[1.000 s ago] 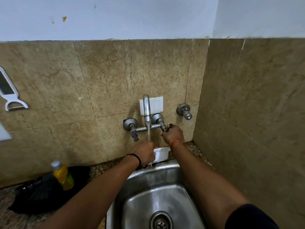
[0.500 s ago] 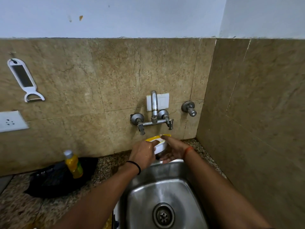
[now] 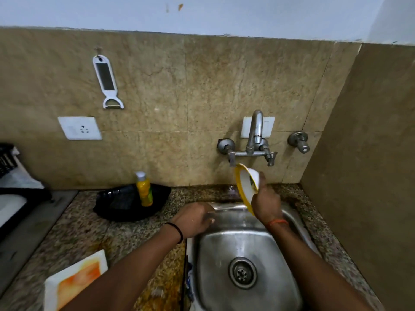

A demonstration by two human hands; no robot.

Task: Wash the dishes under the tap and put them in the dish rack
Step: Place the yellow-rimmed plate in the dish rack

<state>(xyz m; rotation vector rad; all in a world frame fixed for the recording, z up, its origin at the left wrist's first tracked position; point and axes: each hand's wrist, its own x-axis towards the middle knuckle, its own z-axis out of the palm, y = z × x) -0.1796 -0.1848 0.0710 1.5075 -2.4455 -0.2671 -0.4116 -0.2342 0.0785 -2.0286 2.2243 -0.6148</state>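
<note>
The person's right hand gripped a white bowl with a yellow rim, fingers curled round its edge, holding it tipped on its side above the back edge of the steel sink, just below the wall tap. The bowl's open face turned toward the left. The left hand held nothing; it rested at the sink's back left corner with its fingers loosely bent.

On the granite counter, against the back wall left of the sink, a yellow bottle stood upright on a black tray. At the counter's front edge lay a white plate smeared with orange. A white peeler hung on the tiled wall above a socket.
</note>
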